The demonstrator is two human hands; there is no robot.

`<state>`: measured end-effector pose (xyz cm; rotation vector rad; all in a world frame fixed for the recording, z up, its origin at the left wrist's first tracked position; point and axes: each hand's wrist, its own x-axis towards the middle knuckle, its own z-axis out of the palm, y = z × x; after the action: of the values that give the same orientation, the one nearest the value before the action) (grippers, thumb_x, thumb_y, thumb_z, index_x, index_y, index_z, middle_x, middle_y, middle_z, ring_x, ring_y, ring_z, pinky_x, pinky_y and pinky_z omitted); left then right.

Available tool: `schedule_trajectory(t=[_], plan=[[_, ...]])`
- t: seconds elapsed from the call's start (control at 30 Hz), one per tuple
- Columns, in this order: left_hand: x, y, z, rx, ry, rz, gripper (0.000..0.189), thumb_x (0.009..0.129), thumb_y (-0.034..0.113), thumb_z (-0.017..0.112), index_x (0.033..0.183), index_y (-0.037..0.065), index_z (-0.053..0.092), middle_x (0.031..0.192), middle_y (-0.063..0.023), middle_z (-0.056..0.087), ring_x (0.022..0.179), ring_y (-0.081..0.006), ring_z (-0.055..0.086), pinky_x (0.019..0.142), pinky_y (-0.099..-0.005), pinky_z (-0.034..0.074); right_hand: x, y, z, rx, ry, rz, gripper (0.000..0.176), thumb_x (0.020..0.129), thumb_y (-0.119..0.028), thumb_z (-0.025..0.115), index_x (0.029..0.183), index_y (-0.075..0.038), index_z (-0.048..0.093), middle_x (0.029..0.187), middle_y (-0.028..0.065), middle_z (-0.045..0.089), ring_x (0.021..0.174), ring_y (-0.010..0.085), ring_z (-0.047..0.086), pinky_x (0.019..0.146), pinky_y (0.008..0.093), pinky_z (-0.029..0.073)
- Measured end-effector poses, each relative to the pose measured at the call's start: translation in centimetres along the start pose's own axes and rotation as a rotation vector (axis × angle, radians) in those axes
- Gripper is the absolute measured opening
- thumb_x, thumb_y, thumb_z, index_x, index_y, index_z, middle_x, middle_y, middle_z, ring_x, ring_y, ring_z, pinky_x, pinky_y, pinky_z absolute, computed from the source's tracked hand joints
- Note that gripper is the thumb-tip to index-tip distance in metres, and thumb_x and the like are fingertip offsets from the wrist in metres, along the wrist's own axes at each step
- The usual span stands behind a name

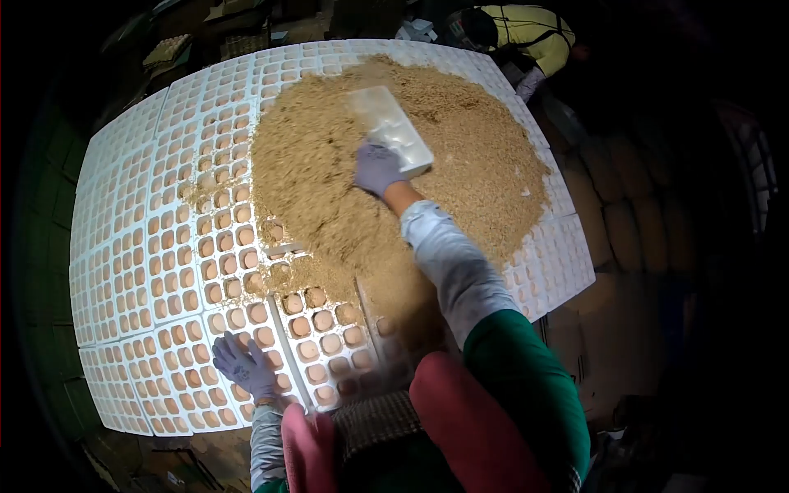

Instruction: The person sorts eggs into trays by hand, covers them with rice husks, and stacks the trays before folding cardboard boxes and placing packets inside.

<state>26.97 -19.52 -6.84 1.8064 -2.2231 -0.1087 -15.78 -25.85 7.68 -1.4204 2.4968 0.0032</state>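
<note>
My right hand (380, 170), in a purple-grey glove, grips the near left edge of a white foam tray piece (393, 130). The tray piece is tilted in a heap of tan husk-like grain (485, 164), and its far end blurs into the heap. My left hand (245, 367), gloved alike, rests with its fingers apart on white moulded trays (203, 316). Round pinkish-brown eggs (323, 320) sit in the trays' pockets. Loose husk covers part of the nearer rows, and trays under the heap are hidden.
A person in a yellow top (534, 33) bends beyond the far right corner. Stacked sacks (637, 222) stand along the right side. Egg cartons (167, 51) lie at the back left. My knees, in pink cloth (468, 419), are at the near edge.
</note>
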Motion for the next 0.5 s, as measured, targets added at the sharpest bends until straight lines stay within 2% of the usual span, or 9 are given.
schedule_trajectory(t=[0.07,0.13,0.23,0.3,0.33,0.4,0.43,0.47,0.5], plan=[[-0.2,-0.6,0.5,-0.017,0.038,0.030,0.053,0.090,0.034,0.045,0.134,0.005,0.039,0.139,-0.0195,0.035,0.132,-0.0372,0.025,0.110,-0.0501,0.014,0.3,-5.6,1.5,0.128,0.009,-0.046,0.075,0.075,-0.031,0.059,0.136,0.002,0.030,0.136,0.0227,0.035,0.123,0.0360,0.040,0.100,0.0436,0.035],[-0.3,-0.8,0.6,-0.026,0.044,0.049,0.052,0.090,0.034,0.044,0.133,0.005,0.040,0.138,-0.0201,0.035,0.132,-0.0384,0.025,0.109,-0.0508,0.016,-0.9,-9.3,2.2,0.181,0.033,-0.148,0.084,0.076,-0.037,0.057,0.142,0.000,0.019,0.138,0.0241,0.031,0.127,0.0371,0.035,0.104,0.0454,0.029],[-0.3,-1.2,0.9,-0.049,0.046,0.056,0.051,0.091,0.035,0.043,0.133,0.006,0.041,0.139,-0.0195,0.034,0.132,-0.0387,0.025,0.109,-0.0508,0.015,-5.1,-7.0,2.6,0.053,0.160,-0.150,0.083,0.078,-0.038,0.054,0.143,-0.002,0.016,0.133,0.0221,0.035,0.126,0.0343,0.035,0.108,0.0424,0.023],[-0.3,-1.1,0.5,-0.045,0.035,0.051,0.051,0.091,0.035,0.043,0.133,0.006,0.040,0.139,-0.0191,0.035,0.132,-0.0379,0.025,0.110,-0.0503,0.014,-6.9,2.0,1.2,0.067,0.209,0.010,0.092,0.074,-0.040,0.059,0.143,-0.001,0.013,0.122,0.0210,0.045,0.116,0.0324,0.044,0.100,0.0434,0.032],[-0.3,-0.8,0.4,-0.044,0.032,0.035,0.052,0.091,0.035,0.043,0.134,0.006,0.040,0.139,-0.0188,0.035,0.133,-0.0371,0.024,0.110,-0.0499,0.013,-8.4,8.3,2.1,0.078,0.436,0.154,0.094,0.071,-0.039,0.063,0.142,0.000,0.016,0.117,0.0210,0.050,0.112,0.0338,0.047,0.095,0.0430,0.036],[-0.2,-0.3,0.2,-0.050,0.012,-0.009,0.052,0.091,0.035,0.043,0.134,0.006,0.040,0.139,-0.0184,0.034,0.133,-0.0361,0.024,0.111,-0.0492,0.012,-12.2,21.5,2.0,0.201,0.470,0.582,0.102,0.070,-0.042,0.065,0.141,0.005,0.009,0.124,0.0253,0.049,0.117,0.0379,0.046,0.098,0.0418,0.037],[-0.2,-0.2,0.0,-0.055,-0.005,-0.024,0.052,0.091,0.035,0.043,0.134,0.006,0.040,0.139,-0.0181,0.034,0.134,-0.0350,0.023,0.112,-0.0486,0.011,-14.2,25.3,0.9,0.180,0.525,0.809,0.101,0.066,-0.039,0.069,0.141,0.002,0.015,0.123,0.0272,0.049,0.115,0.0381,0.048,0.095,0.0419,0.040],[-0.1,0.0,-0.1,-0.039,-0.025,-0.038,0.052,0.091,0.035,0.042,0.134,0.006,0.040,0.139,-0.0182,0.034,0.134,-0.0338,0.023,0.112,-0.0477,0.009,-15.8,28.4,-0.2,0.395,0.365,0.890,0.093,0.066,-0.036,0.069,0.139,0.000,0.025,0.122,0.0274,0.050,0.112,0.0373,0.051,0.093,0.0414,0.041],[-0.1,0.2,-0.2,-0.032,-0.026,-0.043,0.052,0.091,0.035,0.042,0.134,0.005,0.040,0.139,-0.0184,0.034,0.134,-0.0341,0.023,0.112,-0.0477,0.009,-15.4,29.3,1.9,0.302,0.394,0.857,0.089,0.065,-0.033,0.069,0.137,0.000,0.029,0.120,0.0266,0.050,0.109,0.0369,0.052,0.092,0.0413,0.042]])
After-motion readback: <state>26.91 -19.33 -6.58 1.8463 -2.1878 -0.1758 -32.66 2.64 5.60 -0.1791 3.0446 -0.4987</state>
